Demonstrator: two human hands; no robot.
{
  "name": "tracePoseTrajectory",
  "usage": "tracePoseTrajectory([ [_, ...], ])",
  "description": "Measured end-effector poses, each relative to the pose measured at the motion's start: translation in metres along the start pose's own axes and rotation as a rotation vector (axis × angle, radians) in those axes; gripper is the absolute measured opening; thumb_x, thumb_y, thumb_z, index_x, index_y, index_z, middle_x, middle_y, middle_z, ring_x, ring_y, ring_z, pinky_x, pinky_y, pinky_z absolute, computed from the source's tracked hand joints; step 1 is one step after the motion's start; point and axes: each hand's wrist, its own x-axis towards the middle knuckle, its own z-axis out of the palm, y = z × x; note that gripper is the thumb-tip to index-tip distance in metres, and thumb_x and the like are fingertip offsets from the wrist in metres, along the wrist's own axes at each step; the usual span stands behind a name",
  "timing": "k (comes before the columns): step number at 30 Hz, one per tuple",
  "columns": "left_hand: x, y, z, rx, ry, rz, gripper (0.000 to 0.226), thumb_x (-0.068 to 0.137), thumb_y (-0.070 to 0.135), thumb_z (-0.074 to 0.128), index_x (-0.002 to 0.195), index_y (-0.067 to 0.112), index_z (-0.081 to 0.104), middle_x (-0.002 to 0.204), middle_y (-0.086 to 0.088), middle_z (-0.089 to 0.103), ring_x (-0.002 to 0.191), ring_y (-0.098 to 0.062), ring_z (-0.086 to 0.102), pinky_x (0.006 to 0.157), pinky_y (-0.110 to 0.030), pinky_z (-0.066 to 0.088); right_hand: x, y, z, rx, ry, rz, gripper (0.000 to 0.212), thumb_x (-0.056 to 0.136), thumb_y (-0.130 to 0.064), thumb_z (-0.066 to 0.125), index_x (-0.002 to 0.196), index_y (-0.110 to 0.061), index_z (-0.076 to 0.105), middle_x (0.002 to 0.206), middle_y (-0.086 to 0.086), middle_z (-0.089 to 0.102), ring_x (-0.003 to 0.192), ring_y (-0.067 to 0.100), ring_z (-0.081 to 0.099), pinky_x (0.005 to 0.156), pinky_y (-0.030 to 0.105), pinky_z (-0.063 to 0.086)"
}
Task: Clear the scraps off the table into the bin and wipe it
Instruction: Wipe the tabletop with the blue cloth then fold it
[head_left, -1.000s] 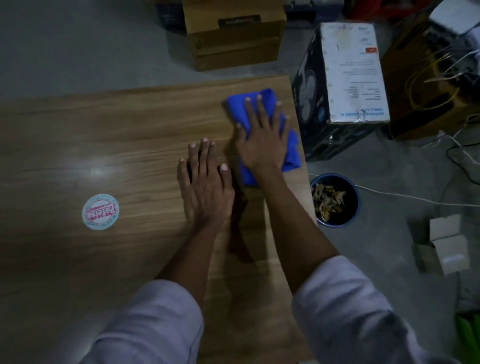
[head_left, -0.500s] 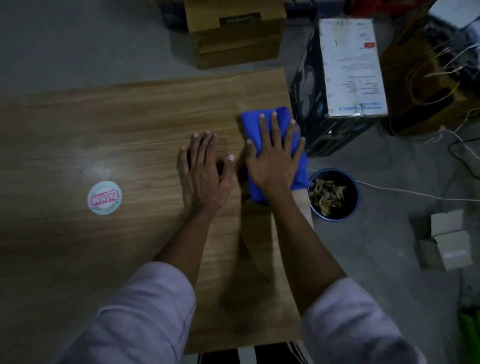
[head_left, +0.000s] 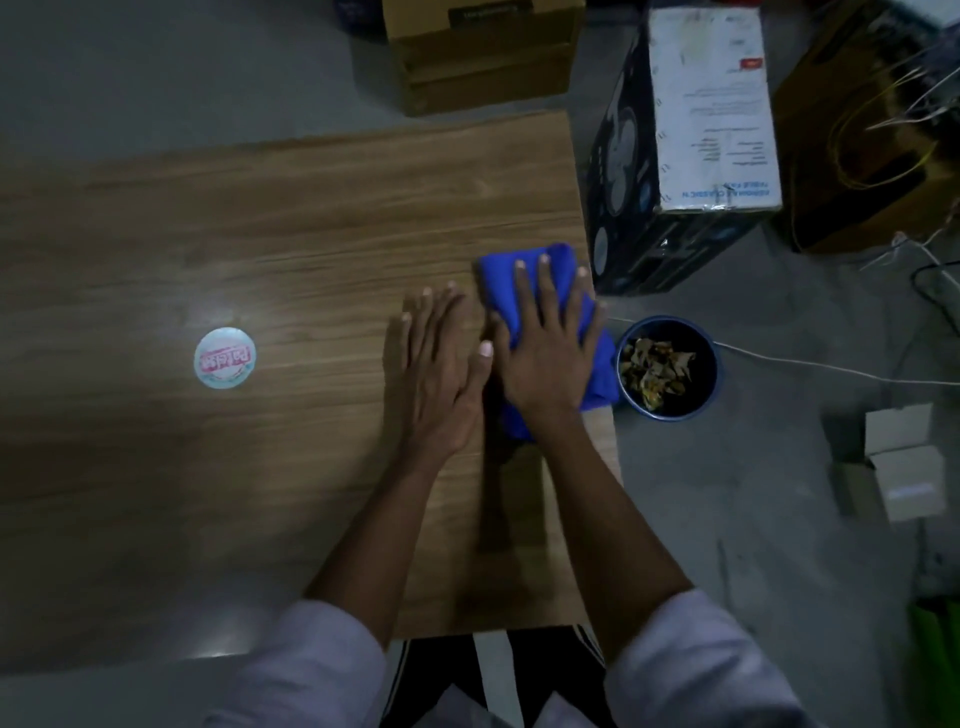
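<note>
Head view, looking down on a wood-grain surface (head_left: 260, 234) and the floor to its right. The right hand (head_left: 545, 358) lies flat, fingers straight and spread, pressing down on a folded blue cloth (head_left: 519, 270) at the right edge of the surface; the cloth's near right corner reaches that edge. The left hand (head_left: 434, 374) rests palm-down on the bare wood just beside the right hand, fingers extended and holding nothing, its thumb touching or nearly touching the cloth. Both forearms are bare, and light sleeves (head_left: 311, 670) show at the bottom of the frame.

A round blue bin (head_left: 701, 358) stands on the floor just beside the right edge of the surface, close to the cloth. It contains brownish, crumpled scraps (head_left: 652, 366). A round pink-and-white sticker (head_left: 225, 357) lies flat on the surface, well apart from the hands, on the left.

On the floor beyond the bin stands a dark printed carton (head_left: 691, 135) with a white top panel. A brown cardboard box (head_left: 483, 52) sits past the far edge of the surface, a thin white cable (head_left: 831, 366) runs behind the bin, and small pale boxes (head_left: 904, 462) lie at the right.
</note>
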Motion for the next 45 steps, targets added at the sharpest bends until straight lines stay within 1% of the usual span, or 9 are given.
tracePoseTrajectory([
  [4, 0.010, 0.017, 0.009, -0.078, -0.131, 0.096, 0.052, 0.107, 0.034, 0.033, 0.155, 0.015, 0.039, 0.165, 0.000, 0.030, 0.156, -0.016, 0.012, 0.126, -0.049, 0.010, -0.025, -0.009, 0.004, -0.038, -0.046, -0.344, 0.069, 0.104, -0.047, 0.041, 0.162, -0.016, 0.019, 0.170, 0.004, 0.015, 0.157, 0.032, 0.003, 0.125, 0.055, 0.008],
  [8, -0.002, 0.017, 0.027, 0.276, -0.287, 0.210, 0.056, 0.106, 0.041, 0.017, 0.161, 0.029, 0.022, 0.170, 0.004, 0.011, 0.157, -0.020, -0.004, 0.126, -0.048, 0.006, -0.095, 0.018, -0.013, 0.058, 0.055, 0.022, 0.067, 0.102, -0.043, 0.047, 0.159, -0.012, 0.029, 0.169, 0.004, 0.019, 0.158, 0.027, 0.003, 0.127, 0.051, 0.003],
  [13, 0.027, 0.032, 0.045, 0.441, -0.357, 0.454, 0.057, 0.106, 0.033, 0.023, 0.162, 0.032, 0.013, 0.170, 0.003, 0.006, 0.157, -0.022, -0.002, 0.126, -0.047, 0.008, -0.106, 0.030, -0.005, 0.120, 0.078, 0.098, 0.060, 0.103, -0.029, 0.042, 0.157, -0.004, 0.032, 0.166, 0.013, 0.023, 0.156, 0.033, 0.010, 0.125, 0.055, 0.013],
  [19, 0.051, 0.000, 0.017, 0.525, -0.275, 0.170, 0.058, 0.105, 0.039, 0.016, 0.162, 0.030, 0.010, 0.171, 0.000, 0.004, 0.157, -0.026, -0.001, 0.126, -0.046, 0.007, -0.038, -0.001, 0.003, 0.159, 0.039, -0.058, 0.064, 0.103, -0.032, 0.044, 0.161, -0.014, 0.025, 0.169, 0.011, 0.015, 0.157, 0.033, 0.004, 0.126, 0.054, 0.003],
  [24, -0.054, 0.009, -0.002, 0.528, -0.305, 0.051, 0.059, 0.107, 0.039, 0.024, 0.163, 0.027, 0.008, 0.171, -0.004, 0.001, 0.157, -0.028, -0.004, 0.125, -0.050, 0.010, -0.118, 0.035, -0.014, 0.171, -0.089, -0.333, 0.060, 0.106, -0.030, 0.036, 0.161, -0.012, 0.021, 0.170, 0.008, 0.010, 0.158, 0.028, 0.000, 0.125, 0.055, 0.012],
  [28, -0.099, 0.065, 0.026, 0.455, -0.412, 0.108, 0.064, 0.104, 0.041, 0.023, 0.163, 0.025, 0.002, 0.170, -0.007, -0.006, 0.156, -0.033, -0.011, 0.124, -0.055, 0.009, -0.175, 0.084, -0.028, 0.163, -0.094, -0.211, 0.063, 0.102, -0.031, 0.033, 0.160, -0.007, 0.021, 0.169, 0.011, 0.012, 0.157, 0.031, 0.003, 0.123, 0.058, 0.017],
  [33, -0.032, 0.072, 0.046, 0.435, -0.416, 0.271, 0.062, 0.103, 0.040, 0.024, 0.162, 0.030, 0.010, 0.171, -0.001, 0.002, 0.157, -0.032, -0.004, 0.124, -0.052, 0.009, -0.121, 0.080, -0.025, 0.209, -0.047, -0.048, 0.064, 0.104, -0.034, 0.027, 0.159, -0.001, 0.020, 0.169, 0.015, 0.014, 0.157, 0.033, 0.004, 0.125, 0.055, 0.012],
  [38, -0.012, 0.026, 0.020, 0.497, -0.378, 0.198, 0.062, 0.103, 0.042, 0.023, 0.162, 0.032, 0.007, 0.171, -0.001, 0.001, 0.157, -0.029, -0.003, 0.126, -0.050, 0.007, -0.098, 0.031, -0.009, 0.171, -0.058, -0.123, 0.067, 0.102, -0.032, 0.036, 0.159, -0.002, 0.020, 0.169, 0.015, 0.012, 0.157, 0.032, 0.004, 0.127, 0.051, 0.004],
  [45, -0.141, 0.036, -0.005, 0.502, -0.423, 0.072, 0.065, 0.105, 0.039, 0.029, 0.162, 0.029, 0.000, 0.170, -0.005, -0.008, 0.156, -0.031, -0.010, 0.124, -0.054, 0.008, -0.211, 0.064, -0.021, 0.191, -0.214, -0.346, 0.066, 0.103, -0.034, 0.032, 0.160, -0.004, 0.019, 0.169, 0.013, 0.010, 0.158, 0.028, 0.002, 0.126, 0.051, 0.013],
])
